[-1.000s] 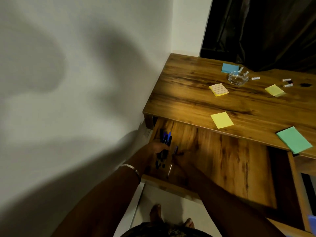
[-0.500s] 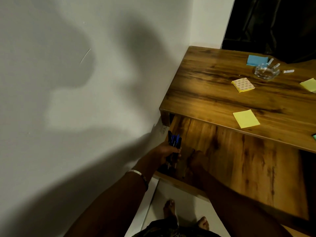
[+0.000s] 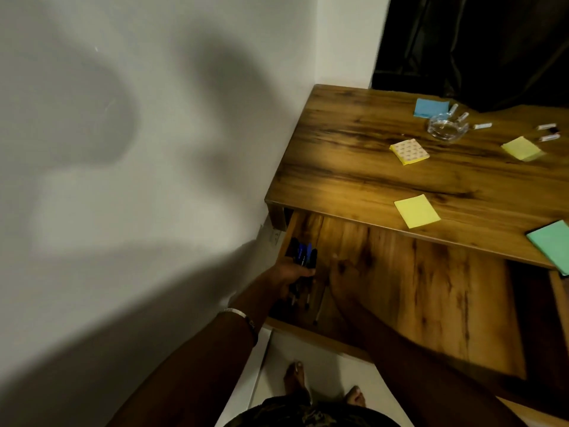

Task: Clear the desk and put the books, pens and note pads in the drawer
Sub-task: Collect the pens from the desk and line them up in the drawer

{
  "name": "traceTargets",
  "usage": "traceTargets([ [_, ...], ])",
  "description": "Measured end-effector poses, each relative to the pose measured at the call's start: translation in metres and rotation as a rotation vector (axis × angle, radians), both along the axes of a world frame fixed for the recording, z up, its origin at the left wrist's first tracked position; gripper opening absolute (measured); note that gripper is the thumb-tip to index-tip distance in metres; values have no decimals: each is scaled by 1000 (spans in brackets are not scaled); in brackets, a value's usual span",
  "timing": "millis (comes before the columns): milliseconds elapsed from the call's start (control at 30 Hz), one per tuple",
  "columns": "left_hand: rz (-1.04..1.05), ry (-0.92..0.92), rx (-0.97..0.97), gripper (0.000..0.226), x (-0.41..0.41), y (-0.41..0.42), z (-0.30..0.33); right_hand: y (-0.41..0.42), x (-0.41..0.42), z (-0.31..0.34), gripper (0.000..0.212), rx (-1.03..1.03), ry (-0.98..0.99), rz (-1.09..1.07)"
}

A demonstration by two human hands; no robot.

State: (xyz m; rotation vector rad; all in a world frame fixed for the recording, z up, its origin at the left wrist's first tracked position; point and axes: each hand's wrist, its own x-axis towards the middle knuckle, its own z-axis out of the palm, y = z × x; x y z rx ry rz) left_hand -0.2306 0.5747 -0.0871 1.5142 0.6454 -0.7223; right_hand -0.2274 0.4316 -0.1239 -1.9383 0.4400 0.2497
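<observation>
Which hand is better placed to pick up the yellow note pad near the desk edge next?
The right hand, probably: it looks free over the open drawer, nearer the yellow note pad. The left hand grips a bundle of pens.

Note pads (image 3: pixel 417 210): five on the desk
Glass dishes (image 3: pixel 447 128): one
Small white caps (image 3: pixel 482 126): five, roughly
Pens (image 3: pixel 303 257): one bunch, uncountable

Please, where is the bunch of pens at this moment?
In the head view, the bunch of pens is gripped in the left hand over the left end of the open drawer, close to the wall, with the right hand just beside it.
</observation>
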Motion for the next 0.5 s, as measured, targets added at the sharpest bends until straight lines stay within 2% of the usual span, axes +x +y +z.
traceTargets([
  [33,-3,-2,36,21,2,-4,-2,-2,4,0,40,115,34,-23],
  [100,-27,-32,62,16,5,-14,-4,-8,9,11,38,248,106,132],
  [167,2,-71,-14,24,6,-24,-6,-17,13,11,28,200,111,299],
  [233,1,-71,-16,34,6,-33,-10,-26,17,1,18,154,100,285],
  [300,-34,-45,27,35,6,-41,-10,-33,17,-6,9,171,107,196],
  [400,-26,1,50,33,8,-44,-12,-45,15,-16,17,38,150,100],
  [500,17,30,-38,16,7,-41,-10,-56,11,-35,27,-138,174,163],
])
